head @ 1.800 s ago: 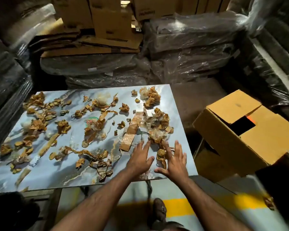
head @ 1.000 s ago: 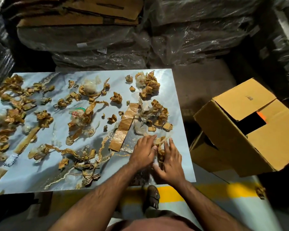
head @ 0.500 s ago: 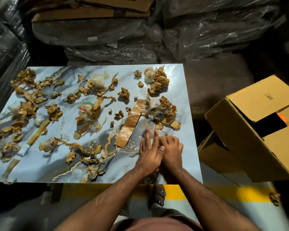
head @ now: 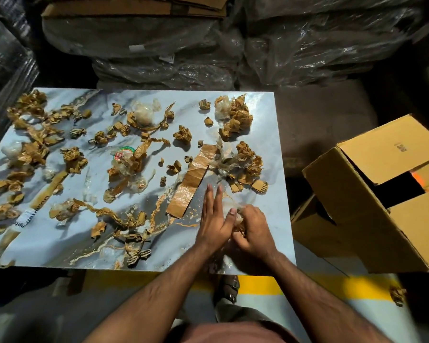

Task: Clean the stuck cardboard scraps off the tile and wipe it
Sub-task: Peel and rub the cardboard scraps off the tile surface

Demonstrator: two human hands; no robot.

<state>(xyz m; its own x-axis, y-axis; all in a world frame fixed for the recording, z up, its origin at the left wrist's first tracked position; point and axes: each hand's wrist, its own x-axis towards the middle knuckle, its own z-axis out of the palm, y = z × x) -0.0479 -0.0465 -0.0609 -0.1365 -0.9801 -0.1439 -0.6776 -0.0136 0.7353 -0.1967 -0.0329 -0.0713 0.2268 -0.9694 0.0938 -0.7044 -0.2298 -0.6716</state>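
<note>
A glossy marbled tile (head: pixel 60 241) lies flat before me, strewn with several crumpled brown cardboard scraps (head: pixel 235 117) and bits of clear plastic film. A long flat cardboard strip (head: pixel 191 179) is stuck near the tile's right part. My left hand (head: pixel 214 219) lies with straight fingers on the tile just right of that strip. My right hand (head: pixel 253 231) is beside it, fingers curled round a small wad of cardboard and film scraps (head: pixel 238 222) near the tile's front right corner.
A brown cardboard box (head: pixel 382 199) with open flaps stands tilted to the right of the tile. Plastic-wrapped stacks (head: pixel 307 40) and flattened cartons (head: pixel 134 8) rise behind. A yellow floor line (head: pixel 258 284) and my sandalled foot (head: pixel 229 288) show below the tile's front edge.
Both hands moved together near the tile's front right. The right hand went from flat fingers to curled round gathered scraps, and the left hand stayed flat beside it.
</note>
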